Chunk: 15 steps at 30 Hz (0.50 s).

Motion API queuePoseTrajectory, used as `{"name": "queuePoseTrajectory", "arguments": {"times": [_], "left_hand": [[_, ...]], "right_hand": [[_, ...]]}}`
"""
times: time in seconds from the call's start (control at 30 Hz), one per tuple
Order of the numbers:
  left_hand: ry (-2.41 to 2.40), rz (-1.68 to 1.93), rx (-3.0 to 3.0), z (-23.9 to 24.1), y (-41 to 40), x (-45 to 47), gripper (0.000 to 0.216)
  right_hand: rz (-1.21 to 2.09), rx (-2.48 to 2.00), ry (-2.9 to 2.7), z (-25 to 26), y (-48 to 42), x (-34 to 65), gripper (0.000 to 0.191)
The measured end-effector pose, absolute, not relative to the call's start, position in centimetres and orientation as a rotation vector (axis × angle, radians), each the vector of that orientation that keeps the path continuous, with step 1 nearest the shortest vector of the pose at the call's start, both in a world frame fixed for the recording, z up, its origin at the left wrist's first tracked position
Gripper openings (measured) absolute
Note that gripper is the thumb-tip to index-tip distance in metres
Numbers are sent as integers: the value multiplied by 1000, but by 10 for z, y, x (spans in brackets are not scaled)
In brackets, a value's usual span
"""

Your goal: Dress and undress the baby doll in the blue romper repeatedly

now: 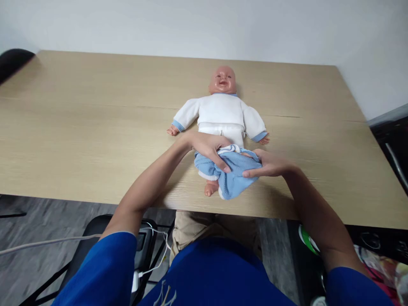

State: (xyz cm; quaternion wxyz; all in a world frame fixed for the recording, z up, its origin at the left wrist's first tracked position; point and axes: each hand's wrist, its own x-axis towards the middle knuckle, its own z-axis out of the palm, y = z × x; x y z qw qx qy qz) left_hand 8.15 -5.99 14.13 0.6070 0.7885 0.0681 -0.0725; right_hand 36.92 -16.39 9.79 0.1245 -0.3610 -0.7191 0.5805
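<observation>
A baby doll [219,110] lies on its back on the table, head away from me, in a white top with blue cuffs. Blue doll pants [237,168] with white trim are bunched over its legs. My left hand [210,148] grips the waistband side, thumb on the blue cloth and fingers tucked behind it. On the other side my right hand [264,163] pinches the cloth between thumb and fingers. One bare foot [211,188] sticks out below the pants; the other foot is hidden by the cloth.
The wooden table [95,127] reaches to a white wall [191,25]. Below its front edge at left stands a black chair [92,229] with a white cable [47,243] running over it. Dark items and a colourful bag [379,267] are at lower right.
</observation>
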Motion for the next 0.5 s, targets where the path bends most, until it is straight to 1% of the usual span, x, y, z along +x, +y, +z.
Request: {"name": "queuePoseTrajectory", "arguments": {"times": [0.03,0.1,0.17,0.2,0.27,0.37,0.43,0.5], "left_hand": [[156,-168,1823,141,-60,81,47],[164,-141,1831,141,-59,81,44],[186,-83,1826,140,-58,79,36],[207,-37,1809,139,-58,78,33],[266,73,1766,138,-59,77,31],[341,162,1767,136,-63,76,31],[332,143,1805,134,-64,76,32],[283,102,1828,131,-64,75,34]], "right_hand": [[1659,-1039,-2065,98,-165,369,43],[1550,-1029,-1935,95,-166,368,51],[1442,-1060,-1829,93,-167,366,60],[1424,-1083,-1815,93,-167,365,61],[1527,-1094,-1859,95,-168,363,59],[1811,-990,-1970,101,-169,361,46],[1864,-942,-1981,103,-170,362,41],[1819,-934,-1932,100,-172,364,40]]}}
